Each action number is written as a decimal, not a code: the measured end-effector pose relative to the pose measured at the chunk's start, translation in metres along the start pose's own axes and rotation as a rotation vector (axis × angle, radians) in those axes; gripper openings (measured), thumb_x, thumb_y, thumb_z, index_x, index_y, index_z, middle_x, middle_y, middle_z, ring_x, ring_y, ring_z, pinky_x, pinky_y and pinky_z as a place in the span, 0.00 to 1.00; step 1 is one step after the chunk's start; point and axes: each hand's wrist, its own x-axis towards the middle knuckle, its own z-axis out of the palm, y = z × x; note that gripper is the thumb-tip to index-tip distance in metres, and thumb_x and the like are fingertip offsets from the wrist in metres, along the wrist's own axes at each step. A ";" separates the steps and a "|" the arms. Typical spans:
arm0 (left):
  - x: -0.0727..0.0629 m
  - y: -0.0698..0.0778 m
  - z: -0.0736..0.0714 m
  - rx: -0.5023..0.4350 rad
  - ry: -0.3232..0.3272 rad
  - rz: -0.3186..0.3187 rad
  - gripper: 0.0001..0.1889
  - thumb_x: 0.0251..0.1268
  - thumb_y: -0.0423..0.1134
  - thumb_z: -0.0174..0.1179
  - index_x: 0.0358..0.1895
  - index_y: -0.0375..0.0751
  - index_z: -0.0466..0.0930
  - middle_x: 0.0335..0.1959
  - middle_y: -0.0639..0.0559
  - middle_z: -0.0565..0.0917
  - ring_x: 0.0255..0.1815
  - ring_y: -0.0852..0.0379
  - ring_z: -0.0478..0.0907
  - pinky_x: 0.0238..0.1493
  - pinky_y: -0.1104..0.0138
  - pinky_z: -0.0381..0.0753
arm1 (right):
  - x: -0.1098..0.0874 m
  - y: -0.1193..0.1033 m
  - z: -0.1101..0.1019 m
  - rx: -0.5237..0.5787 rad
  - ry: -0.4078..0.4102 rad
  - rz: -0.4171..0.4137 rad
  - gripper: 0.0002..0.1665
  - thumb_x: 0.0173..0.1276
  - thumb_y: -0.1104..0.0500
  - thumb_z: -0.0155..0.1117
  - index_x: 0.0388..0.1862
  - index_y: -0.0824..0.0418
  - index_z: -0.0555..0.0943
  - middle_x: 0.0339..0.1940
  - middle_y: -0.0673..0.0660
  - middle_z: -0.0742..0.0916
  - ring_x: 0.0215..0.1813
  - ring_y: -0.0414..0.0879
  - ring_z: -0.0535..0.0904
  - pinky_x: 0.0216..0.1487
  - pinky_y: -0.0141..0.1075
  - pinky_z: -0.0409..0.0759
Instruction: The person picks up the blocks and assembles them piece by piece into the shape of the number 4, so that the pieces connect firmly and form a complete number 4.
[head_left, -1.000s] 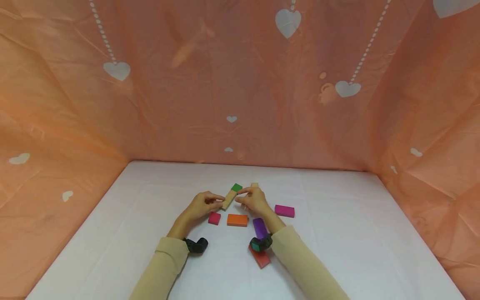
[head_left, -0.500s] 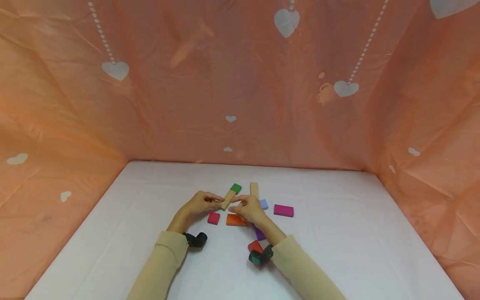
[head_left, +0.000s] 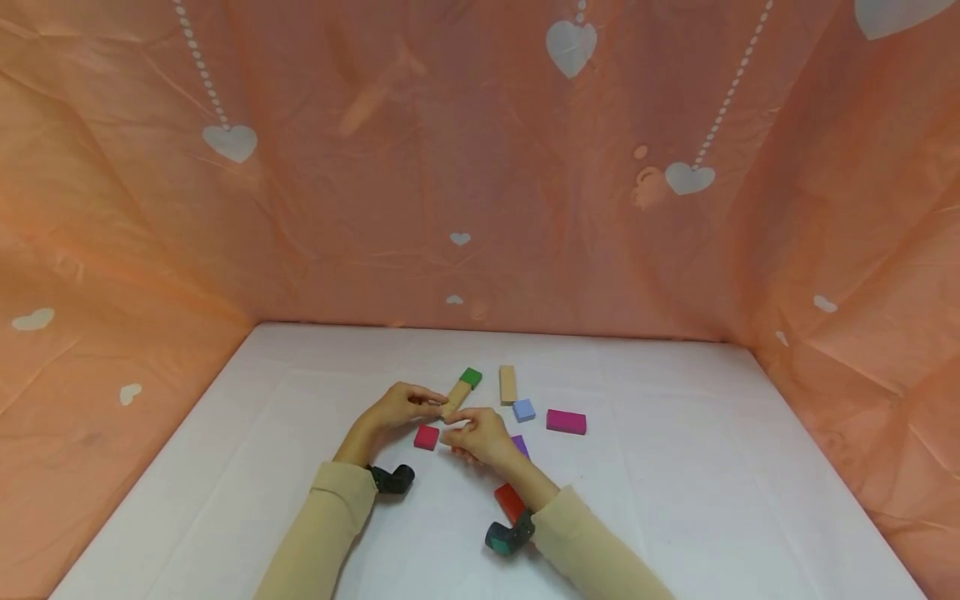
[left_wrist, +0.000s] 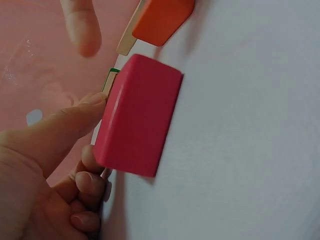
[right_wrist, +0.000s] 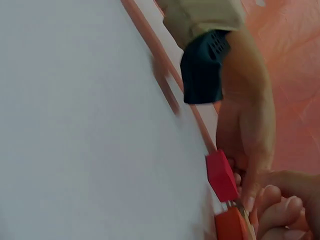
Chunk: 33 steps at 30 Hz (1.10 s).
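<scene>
My left hand pinches the near end of a plain wooden block between thumb and fingers. A green block sits at that block's far end. Just right of it, my right hand hovers with thumb and index finger apart, nothing between them. Beneath it, the orange block is almost hidden in the head view but shows in both wrist views. Between the two hands, nearer to me, lies a pinkish-red block, which looms large in the left wrist view.
Beyond the right hand lie a second plain wooden block, a light blue block and a magenta block. The right forearm passes over a purple block and a red block, partly covering both. Orange cloth walls the white table.
My right hand has moved toward me and to the left, from beside the wooden block to over the orange block, uncovering the light blue block. The left hand keeps its place.
</scene>
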 end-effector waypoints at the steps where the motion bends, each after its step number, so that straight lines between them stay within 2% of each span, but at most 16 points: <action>1: 0.000 0.000 0.000 0.003 0.000 0.008 0.15 0.63 0.36 0.62 0.50 0.32 0.83 0.49 0.35 0.85 0.41 0.59 0.71 0.42 0.70 0.71 | 0.000 0.000 0.002 0.002 -0.001 -0.001 0.17 0.61 0.62 0.68 0.49 0.67 0.82 0.08 0.45 0.74 0.09 0.34 0.65 0.14 0.25 0.62; 8: -0.002 0.001 -0.002 0.013 0.014 0.043 0.15 0.63 0.36 0.62 0.50 0.31 0.83 0.49 0.34 0.84 0.39 0.59 0.69 0.40 0.69 0.70 | -0.001 0.000 0.013 0.012 0.024 -0.025 0.17 0.60 0.64 0.68 0.48 0.68 0.82 0.07 0.44 0.73 0.07 0.32 0.64 0.13 0.25 0.60; 16: -0.003 0.001 0.001 0.002 0.022 0.044 0.15 0.62 0.35 0.63 0.50 0.32 0.83 0.50 0.34 0.84 0.40 0.61 0.71 0.42 0.71 0.71 | -0.001 -0.002 0.020 -0.010 0.048 -0.004 0.19 0.57 0.64 0.69 0.48 0.68 0.83 0.06 0.44 0.73 0.06 0.32 0.64 0.11 0.24 0.59; 23: -0.003 0.002 0.002 -0.009 0.030 0.031 0.15 0.62 0.35 0.63 0.50 0.32 0.83 0.51 0.34 0.84 0.41 0.61 0.71 0.44 0.69 0.71 | 0.003 0.000 0.024 0.006 0.072 -0.002 0.18 0.57 0.66 0.69 0.48 0.70 0.82 0.07 0.45 0.74 0.06 0.32 0.65 0.12 0.23 0.62; 28: -0.002 0.001 0.002 -0.010 0.031 0.044 0.15 0.62 0.35 0.63 0.50 0.30 0.83 0.51 0.33 0.83 0.43 0.60 0.72 0.44 0.70 0.71 | 0.003 0.001 0.025 -0.015 0.091 -0.009 0.16 0.57 0.67 0.69 0.45 0.70 0.82 0.07 0.46 0.73 0.06 0.32 0.65 0.11 0.23 0.63; 33: -0.002 0.000 0.002 0.009 0.035 0.048 0.15 0.62 0.36 0.64 0.49 0.31 0.83 0.50 0.33 0.83 0.43 0.58 0.73 0.45 0.69 0.70 | 0.003 -0.001 0.026 -0.031 0.091 0.026 0.16 0.58 0.66 0.69 0.46 0.70 0.82 0.08 0.47 0.74 0.07 0.33 0.66 0.12 0.22 0.63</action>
